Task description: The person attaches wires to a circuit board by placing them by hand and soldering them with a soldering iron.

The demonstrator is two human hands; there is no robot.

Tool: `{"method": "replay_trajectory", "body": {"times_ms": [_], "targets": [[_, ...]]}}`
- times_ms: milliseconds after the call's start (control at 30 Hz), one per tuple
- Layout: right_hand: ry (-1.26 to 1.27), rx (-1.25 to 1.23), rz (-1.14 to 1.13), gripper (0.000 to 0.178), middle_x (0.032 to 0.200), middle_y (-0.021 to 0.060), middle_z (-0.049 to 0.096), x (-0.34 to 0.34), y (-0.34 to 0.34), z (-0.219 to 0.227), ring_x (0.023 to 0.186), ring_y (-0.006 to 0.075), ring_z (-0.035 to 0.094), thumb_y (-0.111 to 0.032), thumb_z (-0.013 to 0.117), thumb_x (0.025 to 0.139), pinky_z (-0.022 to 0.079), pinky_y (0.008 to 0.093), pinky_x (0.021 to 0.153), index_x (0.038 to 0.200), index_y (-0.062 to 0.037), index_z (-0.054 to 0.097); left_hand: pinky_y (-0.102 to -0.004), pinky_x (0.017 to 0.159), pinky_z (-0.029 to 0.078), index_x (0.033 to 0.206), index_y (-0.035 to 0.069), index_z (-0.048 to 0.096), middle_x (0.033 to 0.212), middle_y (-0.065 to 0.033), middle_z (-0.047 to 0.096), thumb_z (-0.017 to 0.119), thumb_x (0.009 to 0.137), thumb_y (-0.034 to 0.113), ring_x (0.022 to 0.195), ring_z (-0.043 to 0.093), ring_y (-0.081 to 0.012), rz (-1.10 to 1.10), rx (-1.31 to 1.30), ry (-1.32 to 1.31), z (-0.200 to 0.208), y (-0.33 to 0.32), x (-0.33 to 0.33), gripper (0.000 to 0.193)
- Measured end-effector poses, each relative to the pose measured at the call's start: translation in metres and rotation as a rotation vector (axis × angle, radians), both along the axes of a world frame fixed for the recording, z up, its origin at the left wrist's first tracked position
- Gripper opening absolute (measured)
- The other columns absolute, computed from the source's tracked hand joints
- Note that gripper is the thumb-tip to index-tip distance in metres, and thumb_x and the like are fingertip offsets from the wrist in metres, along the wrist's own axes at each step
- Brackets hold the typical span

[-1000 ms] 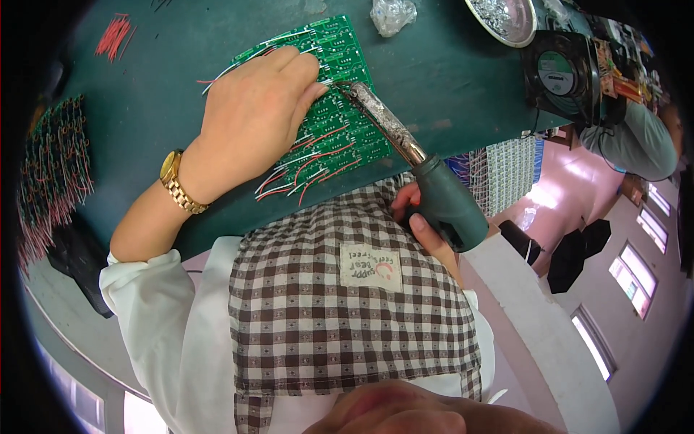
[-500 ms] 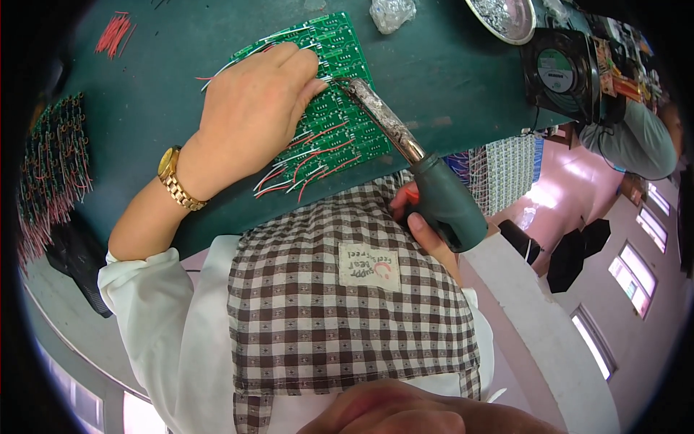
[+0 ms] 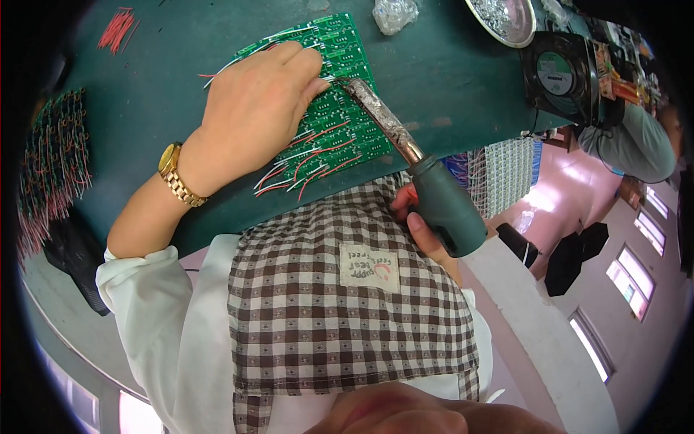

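A green circuit board panel (image 3: 352, 108) lies on the bench, with red and white wires (image 3: 311, 155) hanging off its near side. Over its left part rests my left hand (image 3: 260, 98), thumb and finger pinched at a thin white wire (image 3: 332, 79). My right hand (image 3: 426, 230) grips a soldering iron (image 3: 447, 206) by its dark green handle, which hides part of the fingers. The iron's discoloured metal barrel points up and left, its tip at the board right beside my left fingertips. Whether the tip touches the wire is too small to tell.
Loose red wires (image 3: 118, 30) lie at the far left, and a bundle of wired boards (image 3: 54, 159) at the left edge. Beyond the panel are a crumpled clear plastic lump (image 3: 395, 16), a metal bowl (image 3: 533, 25) and a black fan (image 3: 560, 76). Another person's sleeve (image 3: 636, 145) shows at right.
Hardly anything differs. The iron's handle has dipped very slightly, while its tip stays by my left fingertips; my left hand keeps its pinch.
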State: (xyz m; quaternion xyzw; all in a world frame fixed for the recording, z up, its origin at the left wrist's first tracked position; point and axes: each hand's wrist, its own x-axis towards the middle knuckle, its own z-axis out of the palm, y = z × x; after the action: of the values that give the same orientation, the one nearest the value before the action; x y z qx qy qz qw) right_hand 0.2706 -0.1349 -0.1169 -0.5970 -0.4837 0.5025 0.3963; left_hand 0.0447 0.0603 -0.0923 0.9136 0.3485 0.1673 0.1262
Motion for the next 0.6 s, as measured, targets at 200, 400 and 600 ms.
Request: {"method": "replay_trajectory", "body": {"times_ms": [200,400,600], "targets": [[0.375,-0.016,-0.08,0.033,0.091,0.0081,0.061,-0.006,0.006,0.009,0.075,0.0135,0.055,-0.009,0.06,0.085,0.046,0.0294,0.069,0.117,0.0005,0.055,-0.04,0.062,0.047,0.082,0.005,0.052,0.078,-0.0095,0.056,0.065,0.086,0.018,0.074,0.06,-0.0299,0.001,0.0,0.011,0.003,0.001,-0.001,0.018],[0.368,-0.024,-0.078,0.034,0.092,0.0073,0.061,-0.001,-0.017,0.019,0.075,0.0122,0.052,-0.007,0.058,0.086,0.044,0.0276,0.069,0.119,0.0004,0.054,-0.0401,0.062,0.047,0.082,0.005,0.052,0.077,-0.0096,0.056,0.065,0.086,0.018,0.073,0.06,-0.0298,-0.007,0.037,0.02,0.012,-0.023,0.005,0.018],[0.159,0.036,-0.062,0.026,0.093,0.0109,0.064,0.005,-0.049,0.017,0.076,0.0192,0.061,-0.004,0.062,0.08,0.049,0.03,0.067,0.106,-0.0015,0.062,-0.0395,0.061,0.047,0.083,0.005,0.053,0.077,-0.0087,0.057,0.065,0.085,0.018,0.073,0.06,-0.0292,-0.004,0.081,0.015,0.02,-0.054,0.013,0.018]]}}
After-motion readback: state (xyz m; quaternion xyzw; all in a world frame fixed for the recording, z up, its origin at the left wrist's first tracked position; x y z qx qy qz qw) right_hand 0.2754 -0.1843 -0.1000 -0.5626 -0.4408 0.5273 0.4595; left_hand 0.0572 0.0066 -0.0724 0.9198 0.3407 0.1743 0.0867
